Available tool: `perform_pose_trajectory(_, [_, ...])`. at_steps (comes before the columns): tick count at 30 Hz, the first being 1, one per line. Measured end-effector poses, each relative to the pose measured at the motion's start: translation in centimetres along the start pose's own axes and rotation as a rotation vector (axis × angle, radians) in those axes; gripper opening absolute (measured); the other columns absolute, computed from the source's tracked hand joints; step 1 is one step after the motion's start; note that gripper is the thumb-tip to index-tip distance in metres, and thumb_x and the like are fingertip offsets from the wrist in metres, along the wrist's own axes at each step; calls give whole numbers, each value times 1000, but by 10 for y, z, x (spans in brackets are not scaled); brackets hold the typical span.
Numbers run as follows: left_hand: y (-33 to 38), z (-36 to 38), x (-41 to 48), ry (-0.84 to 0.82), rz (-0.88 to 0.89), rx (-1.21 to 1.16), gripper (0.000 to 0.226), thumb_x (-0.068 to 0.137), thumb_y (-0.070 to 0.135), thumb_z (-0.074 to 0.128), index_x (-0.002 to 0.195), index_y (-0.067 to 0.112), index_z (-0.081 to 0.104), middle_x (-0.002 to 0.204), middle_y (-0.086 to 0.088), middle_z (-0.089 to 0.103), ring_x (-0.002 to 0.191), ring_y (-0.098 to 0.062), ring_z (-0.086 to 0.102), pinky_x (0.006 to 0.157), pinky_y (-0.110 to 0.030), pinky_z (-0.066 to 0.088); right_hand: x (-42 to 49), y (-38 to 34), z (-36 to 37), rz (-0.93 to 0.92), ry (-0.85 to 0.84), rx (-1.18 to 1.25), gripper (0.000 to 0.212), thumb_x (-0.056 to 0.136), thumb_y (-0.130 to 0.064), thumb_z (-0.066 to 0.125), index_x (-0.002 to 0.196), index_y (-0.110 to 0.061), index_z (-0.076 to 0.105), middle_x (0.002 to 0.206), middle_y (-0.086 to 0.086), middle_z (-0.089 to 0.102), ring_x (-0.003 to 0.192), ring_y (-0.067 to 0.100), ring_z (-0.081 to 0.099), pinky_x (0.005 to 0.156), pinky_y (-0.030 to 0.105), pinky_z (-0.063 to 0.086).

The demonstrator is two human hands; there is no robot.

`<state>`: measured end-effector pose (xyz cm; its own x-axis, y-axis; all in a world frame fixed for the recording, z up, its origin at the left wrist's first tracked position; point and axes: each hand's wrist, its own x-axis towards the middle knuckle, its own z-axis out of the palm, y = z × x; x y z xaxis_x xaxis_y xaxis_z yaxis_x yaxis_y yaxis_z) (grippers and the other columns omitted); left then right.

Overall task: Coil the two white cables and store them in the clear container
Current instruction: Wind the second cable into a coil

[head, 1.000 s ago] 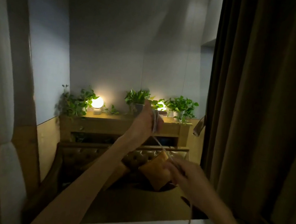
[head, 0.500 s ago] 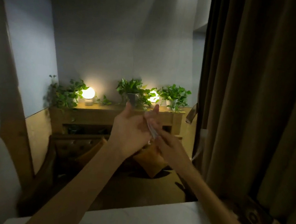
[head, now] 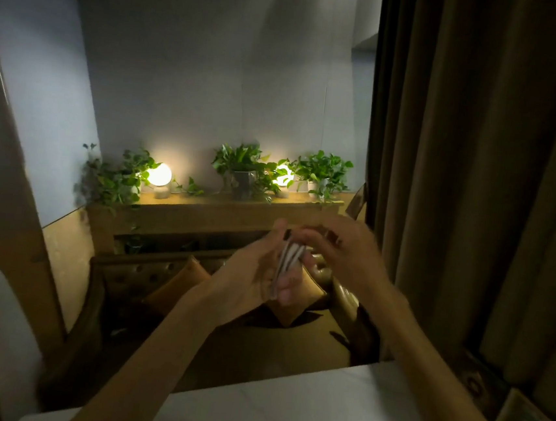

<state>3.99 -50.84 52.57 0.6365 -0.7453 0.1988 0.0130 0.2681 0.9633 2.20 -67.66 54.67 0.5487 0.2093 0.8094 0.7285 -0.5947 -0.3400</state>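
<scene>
Several loops of a white cable (head: 288,262) lie bunched across the palm of my left hand (head: 257,272), which is raised in front of me with its fingers closed around the bundle. My right hand (head: 344,250) is just to the right of it, fingers curled at the top of the loops; motion blur hides whether it pinches the cable. No clear container and no second cable are in sight.
A white tabletop (head: 284,411) spans the bottom edge. Beyond it stands a tufted brown sofa (head: 148,276) with orange cushions, and behind that a wooden shelf (head: 215,211) with plants and two glowing lamps. A dark curtain (head: 478,161) hangs at right.
One second ago the cable stretched from my raised left hand down to my right hand. My right hand rose to the left hand, and the loose length is now gathered into loops.
</scene>
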Motion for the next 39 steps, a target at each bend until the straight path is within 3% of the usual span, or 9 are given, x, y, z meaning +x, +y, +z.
perform_pose_trajectory(4, [7, 4, -5, 118, 74, -180, 42, 96, 43, 36, 79, 10, 54, 44, 5, 42, 39, -9, 42, 47, -21, 37, -23, -12, 38, 431, -39, 576, 29, 101, -28, 38, 106, -26, 66, 83, -17, 71, 80, -6, 66, 67, 12, 51])
perform_pose_trajectory(8, [-11, -8, -3, 276, 62, -257, 36, 90, 45, 52, 70, 15, 53, 39, 7, 38, 36, -6, 37, 42, -19, 31, -41, -11, 65, 663, -37, 726, 31, 99, -38, 37, 107, -27, 65, 93, -3, 74, 94, 11, 70, 72, 24, 58])
perform_pose_trajectory(11, [-24, -14, -1, 639, 48, 218, 44, 87, 47, 57, 64, 10, 59, 44, 1, 49, 41, -12, 46, 48, -23, 41, -52, -12, 74, 656, -44, 466, 24, 100, -36, 36, 107, -31, 59, 98, -1, 70, 88, 11, 70, 69, 27, 60])
perform_pose_trajectory(14, [-31, -14, 1, 906, 211, 618, 47, 92, 45, 51, 66, 8, 65, 57, -3, 61, 53, -10, 59, 59, -22, 48, -58, -10, 73, 571, 13, 248, 24, 99, -37, 39, 111, -30, 59, 100, -5, 67, 90, 5, 65, 78, 30, 59])
perform_pose_trajectory(18, [-41, 1, -5, 721, 154, 565, 31, 98, 36, 39, 92, 18, 64, 87, 0, 66, 80, -6, 63, 73, -12, 51, -54, -9, 58, 539, 150, 275, 24, 100, -28, 42, 112, -26, 63, 91, -15, 64, 84, -7, 62, 68, 12, 52])
perform_pose_trajectory(21, [-43, 4, -10, 539, 39, 363, 34, 98, 33, 39, 118, 15, 60, 114, -11, 66, 102, -23, 66, 90, -34, 55, -51, -1, 49, 558, 194, 332, 24, 100, -27, 42, 107, -26, 65, 90, -18, 64, 84, -13, 60, 64, 10, 49])
perform_pose_trajectory(29, [-38, 1, -16, 481, -37, 462, 34, 91, 20, 58, 125, 21, 59, 119, -1, 69, 104, -17, 68, 97, -47, 52, -58, 13, 52, 507, 183, 259, 21, 101, -23, 41, 104, -26, 61, 92, -19, 64, 88, -7, 62, 72, 9, 51])
perform_pose_trajectory(36, [-37, 2, -28, 537, 37, 514, 31, 92, 19, 57, 121, 23, 62, 116, 6, 69, 103, -7, 67, 95, -35, 54, -56, 13, 52, 599, 184, 352, 23, 101, -25, 38, 104, -28, 61, 93, -17, 64, 86, -9, 61, 69, 13, 51])
perform_pose_trajectory(39, [-39, 2, -29, 532, 52, 422, 29, 91, 17, 57, 119, 20, 63, 112, 2, 71, 100, -12, 69, 90, -32, 57, -56, 8, 54, 629, 229, 358, 28, 101, -27, 37, 113, -21, 62, 98, -12, 65, 91, 1, 63, 77, 18, 52])
